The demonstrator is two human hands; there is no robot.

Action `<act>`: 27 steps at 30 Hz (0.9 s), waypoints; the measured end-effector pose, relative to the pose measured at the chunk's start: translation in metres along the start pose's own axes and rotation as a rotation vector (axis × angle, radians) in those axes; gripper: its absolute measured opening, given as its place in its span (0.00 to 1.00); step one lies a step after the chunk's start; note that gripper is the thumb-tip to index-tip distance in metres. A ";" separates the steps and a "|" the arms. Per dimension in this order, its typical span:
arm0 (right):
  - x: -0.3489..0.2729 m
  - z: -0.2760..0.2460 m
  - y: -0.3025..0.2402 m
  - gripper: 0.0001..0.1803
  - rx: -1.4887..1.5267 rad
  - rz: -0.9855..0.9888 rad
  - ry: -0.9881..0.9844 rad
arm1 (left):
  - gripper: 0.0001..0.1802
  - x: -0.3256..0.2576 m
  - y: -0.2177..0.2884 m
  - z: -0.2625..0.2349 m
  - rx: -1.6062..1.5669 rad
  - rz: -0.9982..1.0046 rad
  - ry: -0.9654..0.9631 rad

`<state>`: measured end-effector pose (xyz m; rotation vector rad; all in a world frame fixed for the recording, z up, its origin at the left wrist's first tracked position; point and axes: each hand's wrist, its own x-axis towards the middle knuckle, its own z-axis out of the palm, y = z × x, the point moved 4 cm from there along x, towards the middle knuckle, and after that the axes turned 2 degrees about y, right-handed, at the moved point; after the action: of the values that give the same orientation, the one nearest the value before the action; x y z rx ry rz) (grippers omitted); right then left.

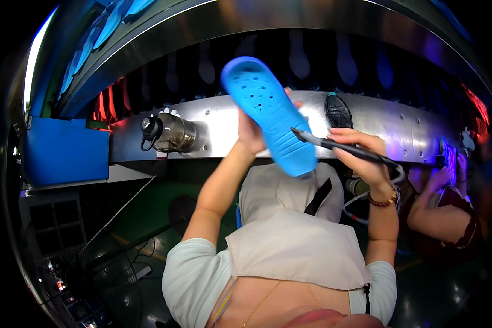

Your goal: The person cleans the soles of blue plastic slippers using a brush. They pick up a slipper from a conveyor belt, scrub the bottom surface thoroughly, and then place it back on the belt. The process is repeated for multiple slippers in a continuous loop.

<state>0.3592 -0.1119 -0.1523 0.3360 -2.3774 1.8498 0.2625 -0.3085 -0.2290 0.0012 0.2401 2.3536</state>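
Tilted in front of me above the metal ledge is a bright blue shoe insole (279,126), with several small holes in its wider upper part. My left hand (249,134) grips it from behind and along its left edge, fingertips showing past the far edge. In my right hand (365,156) is a black pen-shaped brush (333,145), held between thumb and fingers. Its dark pointed tip lies over the insole's lower half; whether it touches the surface I cannot tell. A thin pale hose or cable loops near the brush's rear end.
On the metal ledge (218,117) stand a smoky water bottle (177,135) at left and a black shoe sole (339,113) behind my right hand. Dark sole shapes (299,57) line the machine beyond. A blue box (65,150) sits left. Another person's hand (443,176) works at right.
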 end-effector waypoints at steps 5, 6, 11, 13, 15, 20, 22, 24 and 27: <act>0.015 0.031 0.033 0.10 0.109 0.136 0.091 | 0.58 0.013 -0.032 -0.019 0.294 -0.015 0.171; 0.011 0.036 0.028 0.10 0.090 0.097 0.077 | 0.58 0.012 -0.031 -0.017 0.295 -0.002 0.142; -0.006 0.049 -0.029 0.09 -0.273 -0.390 -0.200 | 0.55 0.007 -0.010 -0.010 0.341 0.134 0.205; 0.000 0.044 -0.041 0.09 -0.125 -0.449 -0.254 | 0.56 0.007 -0.014 -0.001 0.306 0.119 0.083; 0.014 0.035 -0.033 0.08 0.024 -0.159 -0.025 | 0.56 0.009 -0.020 0.004 0.281 0.121 0.073; 0.003 0.046 -0.037 0.11 -0.068 -0.405 -0.279 | 0.57 0.011 -0.011 0.024 0.259 0.260 -0.025; -0.002 0.039 -0.029 0.12 0.003 -0.253 -0.210 | 0.57 0.009 -0.001 0.026 0.276 0.283 -0.006; -0.003 0.022 -0.015 0.12 0.096 -0.069 0.074 | 0.57 0.006 0.006 0.024 0.300 0.320 0.050; -0.010 0.029 -0.011 0.13 -0.098 -0.256 -0.191 | 0.58 0.004 0.012 0.024 0.339 0.331 0.066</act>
<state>0.3726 -0.1412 -0.1511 0.7981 -2.3971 1.6466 0.2529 -0.3105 -0.2037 0.1365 0.7159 2.6113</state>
